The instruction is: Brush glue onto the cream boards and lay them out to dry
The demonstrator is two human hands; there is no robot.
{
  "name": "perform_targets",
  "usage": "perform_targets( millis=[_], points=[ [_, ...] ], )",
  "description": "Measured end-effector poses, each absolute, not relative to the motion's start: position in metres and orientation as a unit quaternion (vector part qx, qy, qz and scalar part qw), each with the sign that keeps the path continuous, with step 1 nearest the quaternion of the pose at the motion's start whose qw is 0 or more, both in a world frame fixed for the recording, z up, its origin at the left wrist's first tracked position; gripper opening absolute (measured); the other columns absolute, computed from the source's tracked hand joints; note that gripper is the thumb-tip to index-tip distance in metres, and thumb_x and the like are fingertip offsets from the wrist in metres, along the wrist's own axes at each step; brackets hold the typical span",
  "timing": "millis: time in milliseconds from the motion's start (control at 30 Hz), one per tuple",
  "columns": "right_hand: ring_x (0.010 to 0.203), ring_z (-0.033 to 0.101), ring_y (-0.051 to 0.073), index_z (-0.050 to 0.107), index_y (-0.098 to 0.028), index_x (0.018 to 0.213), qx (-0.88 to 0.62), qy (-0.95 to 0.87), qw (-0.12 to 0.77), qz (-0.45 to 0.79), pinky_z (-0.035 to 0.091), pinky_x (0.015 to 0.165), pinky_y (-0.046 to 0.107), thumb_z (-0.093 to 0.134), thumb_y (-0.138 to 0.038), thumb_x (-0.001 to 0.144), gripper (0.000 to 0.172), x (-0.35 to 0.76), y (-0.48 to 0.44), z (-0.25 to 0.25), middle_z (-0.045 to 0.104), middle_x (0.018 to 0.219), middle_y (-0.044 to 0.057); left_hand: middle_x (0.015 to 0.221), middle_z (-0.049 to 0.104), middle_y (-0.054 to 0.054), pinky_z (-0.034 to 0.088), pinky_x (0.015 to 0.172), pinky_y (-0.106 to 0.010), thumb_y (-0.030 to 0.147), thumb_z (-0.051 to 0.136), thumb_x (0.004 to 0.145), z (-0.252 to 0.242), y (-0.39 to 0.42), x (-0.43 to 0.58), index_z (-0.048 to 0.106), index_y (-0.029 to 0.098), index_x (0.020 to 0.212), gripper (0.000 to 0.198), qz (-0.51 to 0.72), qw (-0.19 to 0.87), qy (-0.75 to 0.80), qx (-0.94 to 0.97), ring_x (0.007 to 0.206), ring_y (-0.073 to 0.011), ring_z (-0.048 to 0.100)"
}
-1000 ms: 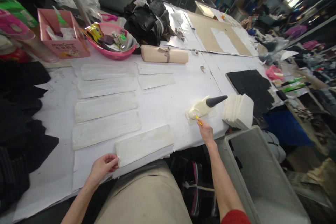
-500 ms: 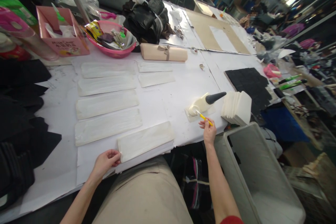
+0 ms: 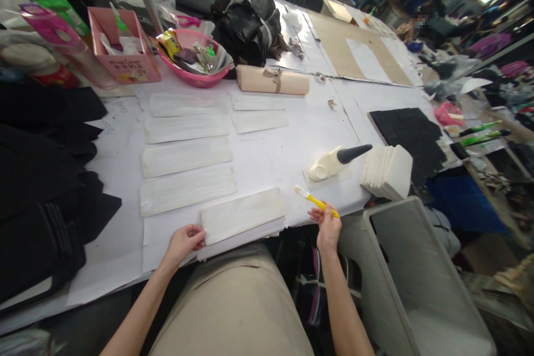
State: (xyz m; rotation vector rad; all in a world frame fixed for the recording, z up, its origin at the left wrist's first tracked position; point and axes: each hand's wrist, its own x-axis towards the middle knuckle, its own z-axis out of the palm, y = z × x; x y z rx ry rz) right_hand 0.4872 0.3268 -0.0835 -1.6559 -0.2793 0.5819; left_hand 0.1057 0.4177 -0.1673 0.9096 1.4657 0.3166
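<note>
My right hand (image 3: 327,226) is closed round the yellow handle of a brush (image 3: 317,202), its pale bristles pointing left above the table's front edge. Just beyond the brush stands a cream glue pot (image 3: 326,166) with a black conical spout, resting on a small sheet. My left hand (image 3: 186,242) pinches the left end of a whitish rectangular strip (image 3: 244,215), which lies on a stack of white sheets at the near edge. Several similar strips, such as the nearest one (image 3: 187,190), lie in rows farther off.
A stack of white pieces (image 3: 387,171) sits right of the pot, above a grey bin (image 3: 429,278). Black pieces (image 3: 45,172) are piled on the left. Behind are a pink box (image 3: 125,61), a pink basin (image 3: 196,75) and a tied beige roll (image 3: 273,80).
The brush has come out of the pot's opening and moved toward me and left with my right hand. My left hand still pinches the strip's end. The view has shifted slightly.
</note>
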Motion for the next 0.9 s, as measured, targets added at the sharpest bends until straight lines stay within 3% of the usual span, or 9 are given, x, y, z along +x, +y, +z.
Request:
perform_targets(
  millis=[267,467,600,800,900],
  points=[
    [0.057,0.070,0.022,0.058,-0.018,0.104,-0.707,-0.257,0.521,0.404,0.055,0.046,0.031,0.051,-0.055,0.090,0.041,0.397,0.334,-0.107,0.072,0.072,0.006,0.052,0.065,-0.004,0.050,0.051,-0.027,0.043,0.070,0.056,-0.161,0.418,0.106,0.061,0.015,0.066,0.032,0.147,0.636,0.639,0.407,0.050,-0.0172,0.062],
    [0.055,0.069,0.022,0.056,-0.014,0.104,-0.779,-0.237,0.520,0.259,0.056,0.048,0.031,0.052,-0.059,0.087,0.048,0.439,0.323,-0.105,0.071,0.069,0.006,0.051,0.065,-0.004,0.050,0.050,-0.026,0.042,0.070,0.056,-0.162,0.418,0.107,0.060,0.015,0.067,0.031,0.151,0.635,0.644,0.399,0.049,-0.0170,0.062],
    [0.059,0.070,0.019,0.057,-0.015,0.106,-0.787,-0.268,0.519,0.199,0.057,0.054,0.029,0.051,-0.052,0.091,0.041,0.442,0.320,-0.088,0.069,0.070,0.004,0.050,0.065,-0.003,0.049,0.049,-0.026,0.042,0.071,0.055,-0.160,0.418,0.108,0.060,0.015,0.067,0.032,0.157,0.638,0.643,0.393,0.048,-0.0164,0.061],
    [0.059,0.069,0.017,0.059,-0.018,0.104,-0.677,-0.334,0.510,0.413,0.057,0.053,0.027,0.048,-0.047,0.094,0.033,0.362,0.346,-0.098,0.069,0.071,0.002,0.050,0.065,-0.003,0.049,0.048,-0.026,0.042,0.073,0.053,-0.157,0.418,0.109,0.060,0.015,0.066,0.032,0.157,0.642,0.648,0.379,0.048,-0.0168,0.062],
    [0.059,0.069,0.017,0.059,-0.018,0.105,-0.668,-0.336,0.499,0.438,0.056,0.053,0.026,0.048,-0.049,0.093,0.035,0.350,0.356,-0.113,0.068,0.070,0.001,0.050,0.065,-0.004,0.049,0.049,-0.026,0.041,0.072,0.053,-0.157,0.418,0.109,0.061,0.015,0.066,0.032,0.156,0.639,0.649,0.383,0.049,-0.0168,0.062]
  ],
)
